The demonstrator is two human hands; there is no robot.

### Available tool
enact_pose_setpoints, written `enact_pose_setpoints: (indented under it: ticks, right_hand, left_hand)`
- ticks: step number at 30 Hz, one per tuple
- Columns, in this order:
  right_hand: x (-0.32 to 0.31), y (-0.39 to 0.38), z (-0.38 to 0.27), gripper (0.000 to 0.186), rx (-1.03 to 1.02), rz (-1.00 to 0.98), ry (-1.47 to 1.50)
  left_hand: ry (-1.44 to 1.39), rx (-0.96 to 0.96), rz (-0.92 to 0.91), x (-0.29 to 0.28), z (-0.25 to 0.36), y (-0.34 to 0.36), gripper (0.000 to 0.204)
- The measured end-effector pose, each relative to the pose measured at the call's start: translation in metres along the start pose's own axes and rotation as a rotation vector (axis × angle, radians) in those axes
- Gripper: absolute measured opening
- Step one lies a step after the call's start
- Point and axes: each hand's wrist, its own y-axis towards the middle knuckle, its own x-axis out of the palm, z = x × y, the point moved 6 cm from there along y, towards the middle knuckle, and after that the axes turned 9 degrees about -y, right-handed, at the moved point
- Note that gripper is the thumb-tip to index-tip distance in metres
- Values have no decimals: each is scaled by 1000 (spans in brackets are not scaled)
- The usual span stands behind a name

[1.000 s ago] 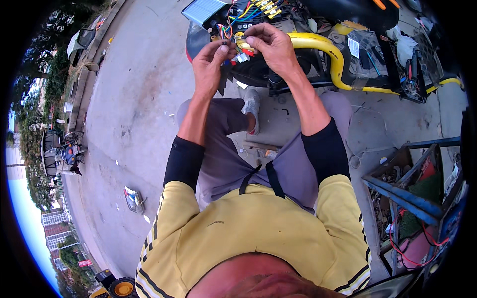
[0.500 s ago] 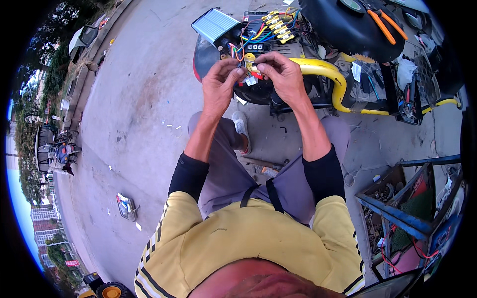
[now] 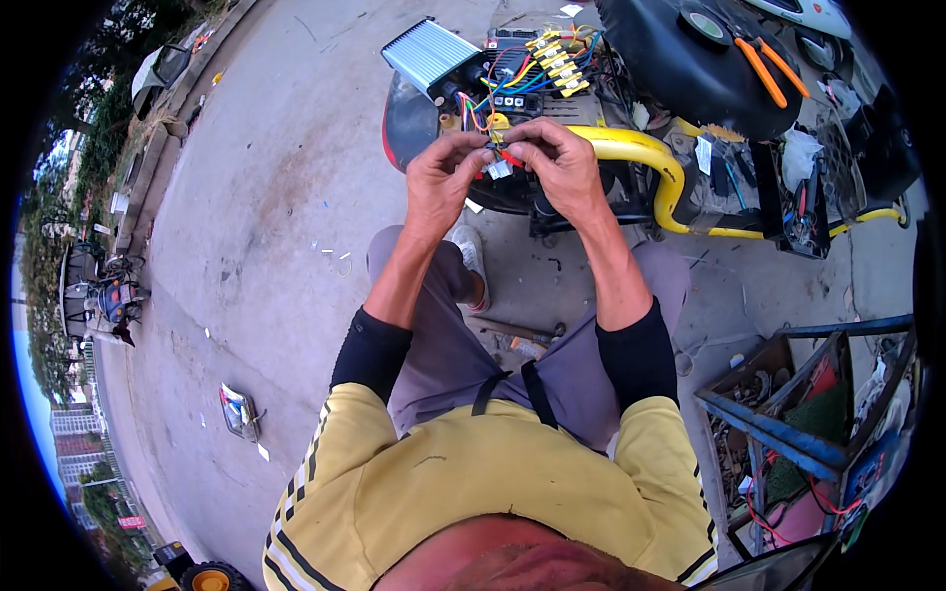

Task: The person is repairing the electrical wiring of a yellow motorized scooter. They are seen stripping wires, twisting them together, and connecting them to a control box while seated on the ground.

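Fingertips of my left hand (image 3: 440,180) and my right hand (image 3: 562,169) pinch close together, thumbs against forefingers. Between them are thin wires (image 3: 494,146), partly covered by the fingers. Coloured leads (image 3: 475,106) run down toward this spot from a silver finned controller box (image 3: 431,57). A red piece and a white connector (image 3: 500,169) show just below the fingers. Behind the hands lies a yellow terminal strip (image 3: 559,63) with red, blue and yellow wires. A yellow frame tube (image 3: 631,146) of the vehicle starts beside my right hand.
On the black seat (image 3: 655,74) rest orange-handled pliers (image 3: 764,74) and a tape roll (image 3: 705,28). A black tray (image 3: 803,212) with tools sits at right. Below it stands a blue metal rack (image 3: 778,433) of parts. A small clear container (image 3: 239,412) lies on the ground at left.
My hands have come closer together, and the fingertips now nearly meet over the wires. The right hand has shifted slightly left and down. The whole view has moved a little.
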Motion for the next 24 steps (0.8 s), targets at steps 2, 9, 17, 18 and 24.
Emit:
enact_pose_setpoints:
  ticks: [2,9,17,18,24]
  right_hand:
    - [0,0,0,11,-5,6,7]
    - [1,0,0,12,-11,16,15]
    - [1,-1,-6,11,-89,55,-66]
    - [1,-1,-7,11,-87,58,-55]
    - [1,-3,-14,11,-151,89,-137]
  left_hand:
    - [6,-2,-11,1,0,0,19]
    - [69,28,-21,3,4,1,16]
    - [251,88,-46,4,13,2,14]
    - [276,91,-52,3,15,3,14]
    - [315,93,-60,4,18,3,13]
